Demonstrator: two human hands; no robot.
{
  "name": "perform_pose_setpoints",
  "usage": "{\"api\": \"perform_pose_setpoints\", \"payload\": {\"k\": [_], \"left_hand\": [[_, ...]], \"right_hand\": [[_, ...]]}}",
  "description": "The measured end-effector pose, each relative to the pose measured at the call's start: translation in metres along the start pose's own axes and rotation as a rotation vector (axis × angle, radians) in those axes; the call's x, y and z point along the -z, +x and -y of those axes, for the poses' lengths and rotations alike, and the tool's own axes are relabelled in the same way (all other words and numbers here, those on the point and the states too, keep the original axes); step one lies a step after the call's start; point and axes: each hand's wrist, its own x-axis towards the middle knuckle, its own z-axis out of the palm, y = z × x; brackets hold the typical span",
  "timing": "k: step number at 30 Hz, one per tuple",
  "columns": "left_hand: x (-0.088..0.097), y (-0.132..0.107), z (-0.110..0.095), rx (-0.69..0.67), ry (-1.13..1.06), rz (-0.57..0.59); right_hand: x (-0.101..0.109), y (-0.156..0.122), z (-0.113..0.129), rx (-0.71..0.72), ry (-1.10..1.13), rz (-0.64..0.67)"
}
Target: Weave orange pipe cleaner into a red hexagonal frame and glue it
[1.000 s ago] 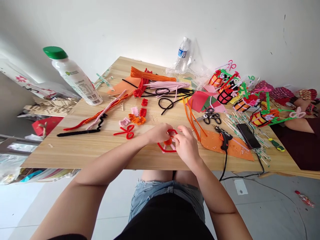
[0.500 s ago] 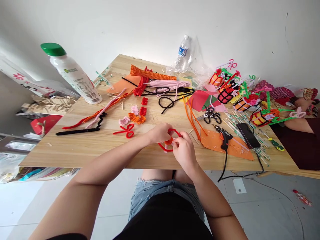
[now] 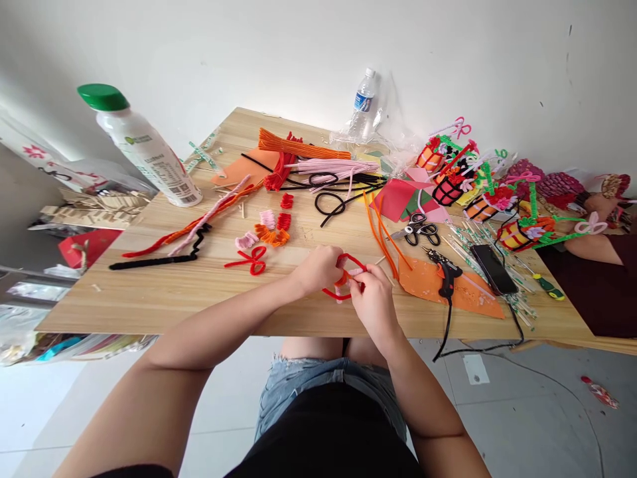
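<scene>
My left hand (image 3: 322,267) and my right hand (image 3: 371,299) both pinch a small craft piece of red pipe cleaner (image 3: 343,279) with orange and pink bits in it, held just above the wooden table (image 3: 164,292) near its front edge. The fingers of both hands are closed round the piece. A red pipe-cleaner bow (image 3: 251,260) lies to the left of my left hand. Small folded pink, orange and red pieces (image 3: 271,229) lie behind it.
A white bottle with a green cap (image 3: 142,149) stands at the far left, a water bottle (image 3: 363,106) at the back. Scissors (image 3: 418,230), a glue gun (image 3: 444,273) with its cord, a phone (image 3: 494,269) and finished pipe-cleaner baskets (image 3: 517,229) fill the right. Another person's arm (image 3: 592,245) rests far right.
Both hands have shifted slightly to the right with the red piece, turning it between the fingers. The rest of the table is unchanged.
</scene>
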Motion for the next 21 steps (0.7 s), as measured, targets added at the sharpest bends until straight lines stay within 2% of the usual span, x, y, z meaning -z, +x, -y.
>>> {"api": "perform_pose_setpoints", "payload": {"k": [3,8,13,17,21], "left_hand": [[-0.002,-0.003,-0.003,0.008,-0.022,-0.046],[0.011,-0.005,-0.005,-0.001,-0.05,0.061],[0.018,0.001,0.001,-0.157,0.041,0.081],[0.011,0.004,0.002,-0.096,-0.02,0.085],[0.007,0.002,0.0,-0.061,-0.026,0.061]], "right_hand": [[0.001,0.008,-0.007,0.027,-0.055,-0.012],[0.009,0.023,-0.014,0.166,-0.118,0.16],[0.013,0.036,-0.012,0.303,-0.078,0.287],[0.012,0.034,-0.007,0.298,-0.153,0.264],[0.008,0.019,-0.003,0.24,-0.253,0.146]]}}
